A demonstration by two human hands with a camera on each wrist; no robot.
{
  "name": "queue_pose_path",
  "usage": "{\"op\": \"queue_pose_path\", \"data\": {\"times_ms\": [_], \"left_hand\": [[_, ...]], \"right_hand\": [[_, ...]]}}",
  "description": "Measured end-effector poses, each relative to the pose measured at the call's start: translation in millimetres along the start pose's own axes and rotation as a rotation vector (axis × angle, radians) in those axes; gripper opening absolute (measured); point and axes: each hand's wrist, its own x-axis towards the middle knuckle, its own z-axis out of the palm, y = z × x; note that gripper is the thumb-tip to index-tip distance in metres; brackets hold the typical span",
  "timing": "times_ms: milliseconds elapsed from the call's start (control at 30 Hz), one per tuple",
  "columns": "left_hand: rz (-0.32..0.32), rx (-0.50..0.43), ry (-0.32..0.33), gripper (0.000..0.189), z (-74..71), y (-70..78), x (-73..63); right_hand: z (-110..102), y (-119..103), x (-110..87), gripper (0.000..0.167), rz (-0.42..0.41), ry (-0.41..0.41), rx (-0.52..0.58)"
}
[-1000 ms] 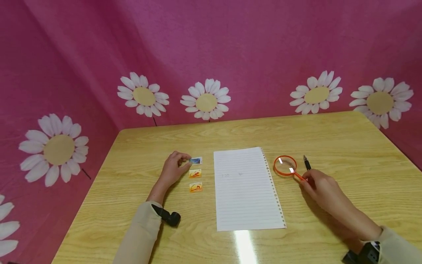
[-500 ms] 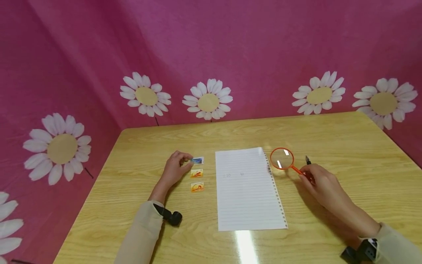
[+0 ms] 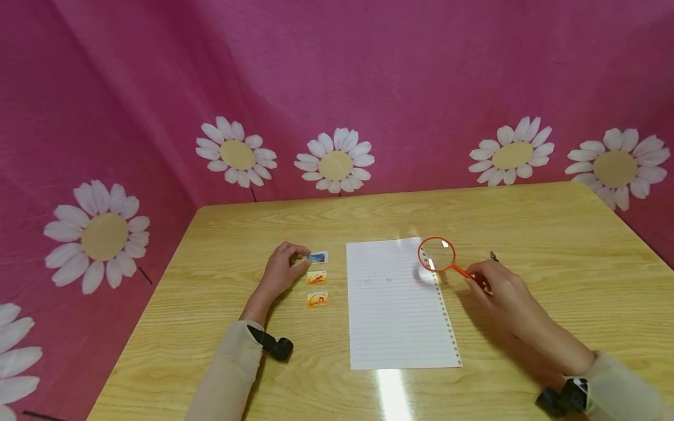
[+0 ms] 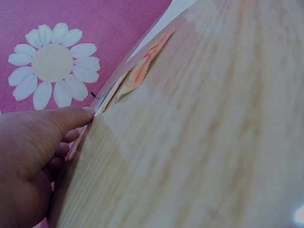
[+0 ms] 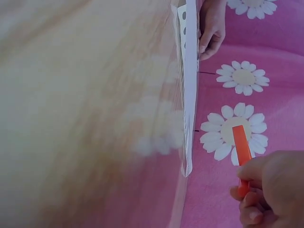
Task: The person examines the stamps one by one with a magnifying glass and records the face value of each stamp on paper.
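My left hand (image 3: 281, 269) pinches the left edge of a blue postage stamp (image 3: 319, 257) between thumb and forefinger; the stamp lies on the table. Two orange-yellow stamps (image 3: 317, 278) lie in a column below it. In the left wrist view the thumb tip meets the stamp's edge (image 4: 105, 97). My right hand (image 3: 502, 295) grips the red handle (image 3: 462, 272) of a round magnifying glass, which hovers over the upper right edge of a lined sheet (image 3: 400, 321). The right wrist view shows the handle (image 5: 242, 145) between thumb and fingers.
Faint handwritten figures (image 3: 364, 282) show on the sheet, which has punched holes down its right edge. A pen's tip (image 3: 494, 256) peeks out behind the right hand; the rest is hidden. A pink curtain (image 3: 421, 88) with white flowers stands behind the wooden table (image 3: 568, 234).
The right hand has moved the magnifying glass leftward, from bare table to over the sheet's right edge. More of the pen is now covered. The left hand stays at the blue stamp.
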Motion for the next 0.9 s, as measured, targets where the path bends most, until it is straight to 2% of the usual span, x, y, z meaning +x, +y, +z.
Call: {"op": "queue_pose_path", "data": {"times_ms": [400,633,900], "left_hand": [[-0.01,0.001,0.004,0.02,0.9,-0.9,0.5],[-0.013,0.004,0.002,0.02,0.5,-0.9,0.1],[0.002,0.008,0.012,0.019,0.8,-0.6,0.0]], "right_hand": [[12,-17,12.6,0.023,-0.108,0.014,0.04],[18,-26,17.9,0.023,-0.116,-0.004,0.074],[24,-34,26.1,0.025,-0.179,0.01,0.097]]}}
